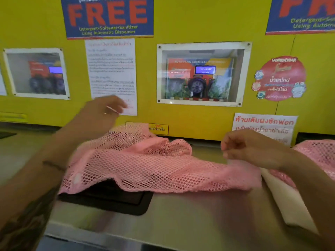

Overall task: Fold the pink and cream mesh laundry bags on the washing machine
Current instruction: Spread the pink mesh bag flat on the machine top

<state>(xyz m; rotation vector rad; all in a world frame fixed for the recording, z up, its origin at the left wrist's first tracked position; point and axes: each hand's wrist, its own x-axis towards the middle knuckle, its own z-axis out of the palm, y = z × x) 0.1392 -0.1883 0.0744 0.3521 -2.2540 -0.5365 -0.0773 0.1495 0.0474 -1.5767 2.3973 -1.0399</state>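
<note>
We see a pink bag (145, 165) lying crumpled across the steel washer top (190, 214), spread from about nine o'clock to three o'clock in the middle of the view. Its near left edge drapes over a black lid (108, 198) set into the top at seven o'clock.

The left hand (103, 110) is raised at ten o'clock, above the far left part of the bag and in front of a white notice (112, 69) on the yellow wall (181, 24). It is blurred; its fingers are curled, and we cannot tell whether they pinch any mesh.

The right hand (243, 147) sits at three o'clock, fingers drawn together loosely over the right end of the bag. It is close above the mesh; we cannot tell whether it grips the fabric.

Under the right forearm, at four o'clock, lies a cream bag (282, 200), flat on the top. A second pink bag (319, 151) lies at the right edge, beyond the forearm.

On the wall at one o'clock is a window (203, 75) with a small lit screen behind it.
</note>
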